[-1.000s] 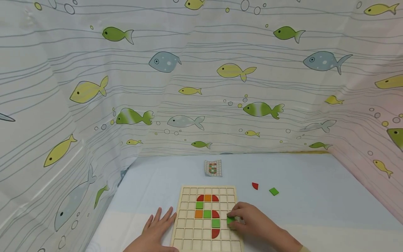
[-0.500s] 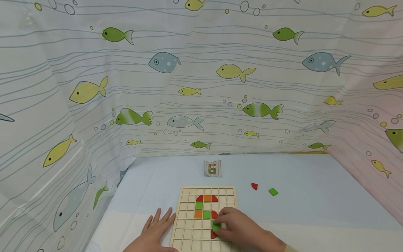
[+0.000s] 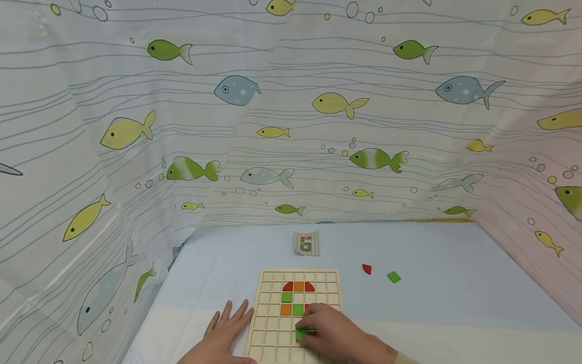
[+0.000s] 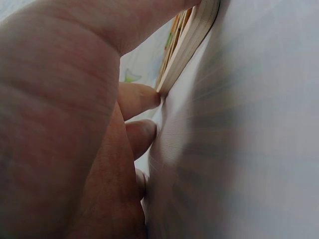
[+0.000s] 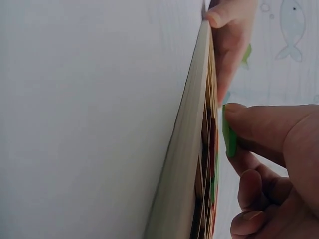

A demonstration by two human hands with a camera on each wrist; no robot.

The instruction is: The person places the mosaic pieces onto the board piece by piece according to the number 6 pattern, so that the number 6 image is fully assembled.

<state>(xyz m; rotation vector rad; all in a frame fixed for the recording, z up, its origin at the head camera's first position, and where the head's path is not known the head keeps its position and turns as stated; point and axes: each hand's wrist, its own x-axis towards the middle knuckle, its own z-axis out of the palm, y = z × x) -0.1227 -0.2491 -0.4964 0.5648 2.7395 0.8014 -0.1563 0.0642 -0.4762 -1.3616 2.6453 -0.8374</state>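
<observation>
My right hand (image 3: 334,331) pinches a green square tile (image 3: 300,333) between thumb and fingers, close over the wooden grid board (image 3: 268,323). In the right wrist view that tile (image 5: 229,132) is tilted near the board's top face. Several red, orange and green tiles sit in the cells: an orange square (image 3: 298,286) between two red quarter-circles, a green square (image 3: 287,297) below, then an orange square (image 3: 286,309) and a green square. The right hand hides tiles lower down. My left hand (image 3: 223,331) lies with fingers spread at the board's left edge, its thumb touching the near-left side.
A small paper card (image 3: 306,243) with a coloured grid pattern lies behind the board. To the right on the cloth-covered table are a loose red quarter-circle (image 3: 367,269) and a loose green square (image 3: 393,277). A fish-print curtain (image 3: 268,111) surrounds the table.
My right hand has carried the green tile leftward from the board's right edge to over the middle lower cells. The left hand has stayed in place.
</observation>
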